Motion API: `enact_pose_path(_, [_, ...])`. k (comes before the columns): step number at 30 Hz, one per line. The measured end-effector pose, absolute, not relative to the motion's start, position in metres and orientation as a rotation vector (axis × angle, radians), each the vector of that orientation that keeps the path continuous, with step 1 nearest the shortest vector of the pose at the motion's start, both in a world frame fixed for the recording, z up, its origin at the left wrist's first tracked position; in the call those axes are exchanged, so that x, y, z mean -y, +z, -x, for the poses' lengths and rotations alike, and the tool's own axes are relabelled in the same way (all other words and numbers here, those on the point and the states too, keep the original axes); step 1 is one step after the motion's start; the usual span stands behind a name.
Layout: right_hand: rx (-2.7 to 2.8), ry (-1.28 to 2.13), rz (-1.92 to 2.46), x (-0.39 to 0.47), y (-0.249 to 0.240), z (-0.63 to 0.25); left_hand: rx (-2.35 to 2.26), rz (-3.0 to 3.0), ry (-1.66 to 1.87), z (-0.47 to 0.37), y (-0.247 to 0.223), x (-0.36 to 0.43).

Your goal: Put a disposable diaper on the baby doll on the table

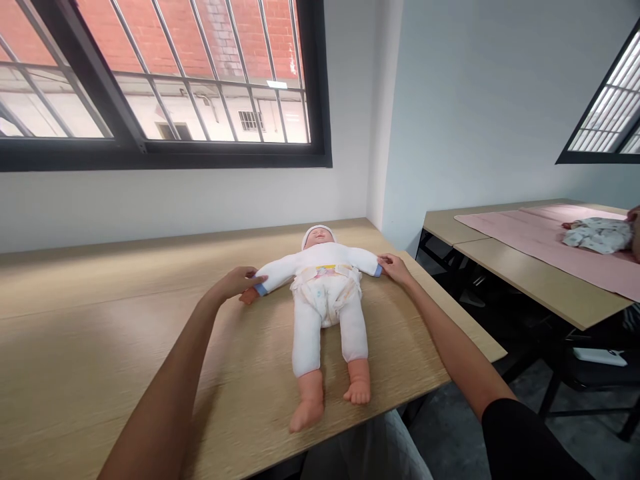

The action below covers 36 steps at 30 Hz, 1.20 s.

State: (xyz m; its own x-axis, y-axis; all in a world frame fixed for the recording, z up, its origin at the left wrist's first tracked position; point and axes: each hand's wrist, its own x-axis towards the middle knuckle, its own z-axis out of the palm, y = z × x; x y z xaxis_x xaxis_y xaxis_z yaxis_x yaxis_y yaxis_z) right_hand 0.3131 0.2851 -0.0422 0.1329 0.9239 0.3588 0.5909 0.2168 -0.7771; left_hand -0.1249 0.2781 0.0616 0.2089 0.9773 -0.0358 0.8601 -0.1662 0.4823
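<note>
A baby doll (306,340) lies on its back on the wooden table (125,360), head toward the wall and feet toward me. It wears a white cap, a white top and leggings with blue cuffs, and a diaper (327,293) fastened over the leggings. Both doll arms are stretched out sideways. At the doll's arm on the left, my left hand (239,281) pinches the sleeve by its blue cuff. On the other side my right hand (396,268) has its fingers closed on the opposite sleeve cuff, covering that doll hand.
To the right stands another table (500,260) with a pink mat (535,247); a patterned cloth bundle (597,235) and part of another person's hand (634,215) are there. A chair holding a white object (599,357) is below. A barred window (215,157) is ahead.
</note>
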Motion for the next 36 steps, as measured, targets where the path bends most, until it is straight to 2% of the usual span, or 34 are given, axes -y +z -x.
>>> enact_pose_path(9, [1.532,0.402,1.450,-0.289,-0.047,-0.309,-1.718,-2.132,0.393,0.126,0.058,-0.283])
enact_pose_path(23, [1.673,-0.047,1.599,-0.277,-0.036,-0.292,-1.785,-2.115,0.515,0.117,0.065,-0.272])
enact_pose_path(30, [1.565,-0.081,1.566,-0.280,-0.041,-0.297,-1.776,-2.129,0.609,0.123,0.059,-0.276])
enact_pose_path(36, [1.398,-0.091,1.463,-0.277,-0.021,-0.299,-1.969,-2.090,0.758,0.111,0.066,-0.272])
